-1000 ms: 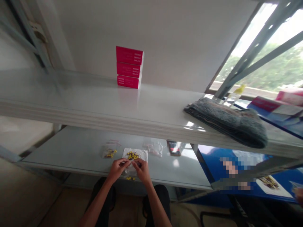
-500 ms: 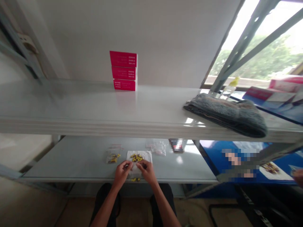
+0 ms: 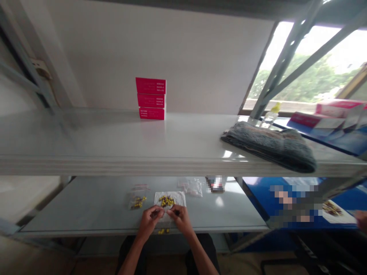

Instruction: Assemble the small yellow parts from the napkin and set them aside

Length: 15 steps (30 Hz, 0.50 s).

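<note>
Shelf [image 3: 86,208] — yellow beads [image 3: 166,201] just beyond left hand [image 3: 149,222], right hand [image 3: 181,219]

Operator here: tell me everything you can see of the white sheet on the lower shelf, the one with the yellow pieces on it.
The white sheet looks like soft paper, perhaps a tissue, and is roughly rectangular. It lies flat on the pale lower shelf, near the front edge. Small yellow pieces sit clustered on its upper part. The left hand and right hand hover over its near part and hide it, so its near edge, and whether they touch it, cannot be told.
</note>
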Available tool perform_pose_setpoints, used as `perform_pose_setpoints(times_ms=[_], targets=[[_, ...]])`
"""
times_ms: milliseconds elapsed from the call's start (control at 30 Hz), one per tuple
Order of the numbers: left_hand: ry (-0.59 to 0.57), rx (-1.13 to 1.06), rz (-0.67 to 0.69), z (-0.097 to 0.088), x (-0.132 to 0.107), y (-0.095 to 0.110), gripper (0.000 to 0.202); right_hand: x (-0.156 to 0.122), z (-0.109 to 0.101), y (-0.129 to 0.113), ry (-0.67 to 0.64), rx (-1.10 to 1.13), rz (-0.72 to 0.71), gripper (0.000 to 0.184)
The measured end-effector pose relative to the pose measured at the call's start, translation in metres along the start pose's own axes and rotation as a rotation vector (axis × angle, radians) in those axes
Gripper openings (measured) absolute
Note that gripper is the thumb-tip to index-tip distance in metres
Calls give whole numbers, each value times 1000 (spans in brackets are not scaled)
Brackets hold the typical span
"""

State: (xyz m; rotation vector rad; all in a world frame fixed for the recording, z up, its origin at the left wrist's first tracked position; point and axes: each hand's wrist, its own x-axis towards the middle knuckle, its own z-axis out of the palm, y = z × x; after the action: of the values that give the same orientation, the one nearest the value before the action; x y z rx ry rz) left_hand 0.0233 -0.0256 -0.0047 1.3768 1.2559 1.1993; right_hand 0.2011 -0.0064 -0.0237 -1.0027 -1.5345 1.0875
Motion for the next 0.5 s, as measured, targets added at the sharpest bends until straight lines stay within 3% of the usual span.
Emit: perform_pose_setpoints(times_ms=[267,367,500], targets=[[-53,64,-1,-3,0,3,35,-3,2,3,13,-10,36,47],[-34,83,-10,-3,-2,4,37,-3,3,4,43,-56,27,47],[-13,106,-26,-2,-2,5,42,-1,4,2,-11,-141,-3,42]])
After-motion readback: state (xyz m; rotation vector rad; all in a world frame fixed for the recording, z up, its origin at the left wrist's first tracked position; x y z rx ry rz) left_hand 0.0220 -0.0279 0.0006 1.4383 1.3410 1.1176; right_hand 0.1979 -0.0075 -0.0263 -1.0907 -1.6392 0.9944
